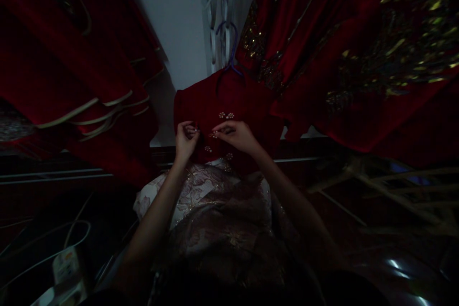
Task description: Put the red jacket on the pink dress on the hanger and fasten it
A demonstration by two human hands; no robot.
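Note:
A red garment (201, 103) lies in front of me in dim light, its upper end by a purple hanger (232, 52). Small beaded flower fasteners (226, 115) are set on its front, with others lower at either side. My right hand (234, 135) reaches in with thumb and forefinger pinched on a beaded flower fastener (214, 134). Just left of it, my left hand (186, 139) is closed over the cloth, fingertips curled toward the thumb; what they hold, if anything, is too small and dark to make out.
Red garments with pale piping (86, 110) hang at left; gold-sequinned red cloth (405, 48) hangs at right. Pale patterned fabric (193, 186) covers my lap. A power strip (66, 267) with a white cord is lower left, and a wooden rack (394, 189) stands at right.

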